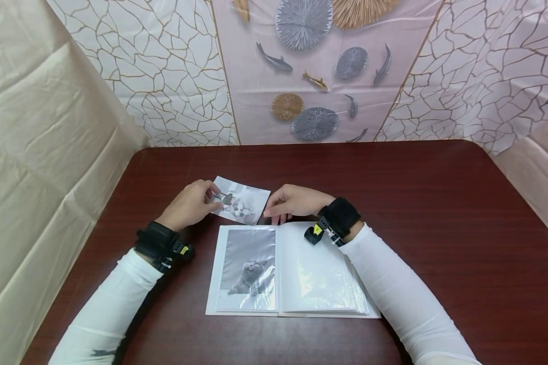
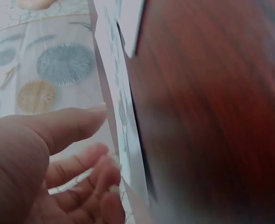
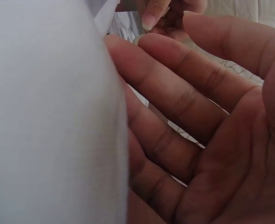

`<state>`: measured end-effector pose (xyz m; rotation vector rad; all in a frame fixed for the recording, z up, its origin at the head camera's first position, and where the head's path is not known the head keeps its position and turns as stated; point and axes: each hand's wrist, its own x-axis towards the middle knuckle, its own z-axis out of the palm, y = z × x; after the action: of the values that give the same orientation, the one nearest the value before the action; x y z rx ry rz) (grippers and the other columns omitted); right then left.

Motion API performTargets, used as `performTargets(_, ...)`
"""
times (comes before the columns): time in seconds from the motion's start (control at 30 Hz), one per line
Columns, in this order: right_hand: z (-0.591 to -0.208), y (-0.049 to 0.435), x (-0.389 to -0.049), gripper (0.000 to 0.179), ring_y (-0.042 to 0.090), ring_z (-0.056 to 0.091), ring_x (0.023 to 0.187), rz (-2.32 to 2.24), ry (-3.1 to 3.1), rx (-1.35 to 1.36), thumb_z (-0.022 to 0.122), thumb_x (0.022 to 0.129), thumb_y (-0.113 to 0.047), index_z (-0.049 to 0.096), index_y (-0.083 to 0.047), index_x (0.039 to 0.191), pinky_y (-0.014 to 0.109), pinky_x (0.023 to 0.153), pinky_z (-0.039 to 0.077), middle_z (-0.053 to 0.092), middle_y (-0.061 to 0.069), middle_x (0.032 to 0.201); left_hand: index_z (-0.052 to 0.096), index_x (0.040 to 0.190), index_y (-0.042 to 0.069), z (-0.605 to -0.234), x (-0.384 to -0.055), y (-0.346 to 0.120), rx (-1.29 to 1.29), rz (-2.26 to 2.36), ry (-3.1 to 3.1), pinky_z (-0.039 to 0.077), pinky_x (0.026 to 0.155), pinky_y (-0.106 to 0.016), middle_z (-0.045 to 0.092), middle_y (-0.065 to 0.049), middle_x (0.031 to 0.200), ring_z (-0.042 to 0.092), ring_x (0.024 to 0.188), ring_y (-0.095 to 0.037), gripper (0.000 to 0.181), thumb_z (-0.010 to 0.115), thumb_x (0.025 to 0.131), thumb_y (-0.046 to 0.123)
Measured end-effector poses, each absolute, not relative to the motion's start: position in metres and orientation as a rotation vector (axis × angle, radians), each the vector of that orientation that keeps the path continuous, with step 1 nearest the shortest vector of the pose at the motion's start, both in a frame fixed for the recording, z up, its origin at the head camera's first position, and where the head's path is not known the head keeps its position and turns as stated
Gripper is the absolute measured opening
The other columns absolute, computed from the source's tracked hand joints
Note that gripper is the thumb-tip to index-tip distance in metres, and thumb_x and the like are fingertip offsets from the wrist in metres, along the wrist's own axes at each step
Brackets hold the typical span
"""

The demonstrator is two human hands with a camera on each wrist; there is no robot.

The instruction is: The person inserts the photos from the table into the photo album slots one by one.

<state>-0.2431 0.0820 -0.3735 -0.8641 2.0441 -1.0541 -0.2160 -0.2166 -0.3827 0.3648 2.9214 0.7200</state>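
Observation:
A loose photo print (image 1: 248,200) in pale grey tones lies just behind an open photo album (image 1: 212,289) on the table. At the print's left edge, my left hand (image 1: 192,203) touches it with thumb and fingertips, the thumb apart from the fingers in the left wrist view. Close to the print's right edge is my right hand (image 1: 297,200), over the album's top edge. Its fingers are loosely bent with nothing seen between them; contact with the print is unclear. The album's left pocket holds a grey animal picture (image 1: 251,274); its right page (image 1: 319,279) looks blank white.
The dark red wooden table (image 1: 438,228) extends around the album. Behind it hangs a patterned cloth (image 1: 315,76), with a cream cloth (image 1: 41,177) at the left. Black wrist straps (image 1: 342,218) with cameras sit on both wrists, over white sleeves.

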Motion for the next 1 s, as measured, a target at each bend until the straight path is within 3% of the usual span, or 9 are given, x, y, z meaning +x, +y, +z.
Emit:
performTargets(0.13, -0.373, 0.082, -0.243, 0.023, 0.023, 0.069, 0.081, -1.046, 2.054, -0.863, 0.062, 0.102, -0.019, 0.075, -0.003, 0.112, 0.037, 0.075, 0.057, 0.075, 0.014, 0.093, 0.056, 0.131, -0.001, -0.383, -0.217, -0.224, 0.284, 0.646, 2.939, 0.047, 0.093, -0.049, 0.056, -0.019, 0.117, 0.05, 0.109, -0.032, 0.055, 0.075, 0.092, 0.032)
performTargets(0.27, -0.372, 0.083, -0.24, 0.023, 0.024, 0.069, 0.085, -1.043, 2.069, -0.84, 0.062, 0.102, -0.021, 0.075, -0.005, 0.112, 0.037, 0.077, 0.056, 0.075, 0.012, 0.094, 0.052, 0.134, -0.004, -0.383, -0.216, -0.231, 0.199, 0.593, 2.926, 0.046, 0.097, -0.054, 0.054, -0.022, 0.122, 0.048, 0.112, -0.035, 0.067, 0.075, 0.09, 0.041)
performTargets(0.63, -0.369, 0.09, -0.232, 0.025, 0.022, 0.07, 0.093, -1.041, 2.1, -0.848, 0.06, 0.103, -0.022, 0.074, -0.005, 0.116, 0.038, 0.083, 0.056, 0.076, 0.011, 0.102, 0.061, 0.116, -0.004, -0.386, -0.218, -0.233, 0.138, 0.53, 2.905, 0.045, 0.069, -0.036, 0.063, -0.019, 0.101, 0.054, 0.084, -0.028, 0.06, 0.078, 0.087, 0.046)
performTargets(0.87, -0.367, 0.097, -0.229, 0.027, 0.019, 0.069, 0.091, -1.035, 2.116, -0.851, 0.06, 0.103, -0.023, 0.073, -0.004, 0.117, 0.038, 0.084, 0.055, 0.077, 0.008, 0.101, 0.051, 0.111, 0.002, -0.385, -0.218, -0.232, 0.11, 0.587, 2.889, 0.041, 0.066, -0.035, 0.058, -0.014, 0.087, 0.054, 0.078, -0.027, 0.056, 0.08, 0.086, 0.043)
performTargets(1.0, -0.368, 0.106, -0.226, 0.027, 0.021, 0.066, 0.09, -1.041, 2.145, -0.837, 0.06, 0.103, -0.024, 0.074, -0.004, 0.115, 0.037, 0.083, 0.053, 0.076, 0.007, 0.099, 0.043, 0.12, 0.003, -0.385, -0.219, -0.232, 0.146, 0.695, 2.863, 0.043, 0.072, -0.039, 0.059, -0.016, 0.092, 0.056, 0.084, -0.029, 0.058, 0.08, 0.088, 0.033)
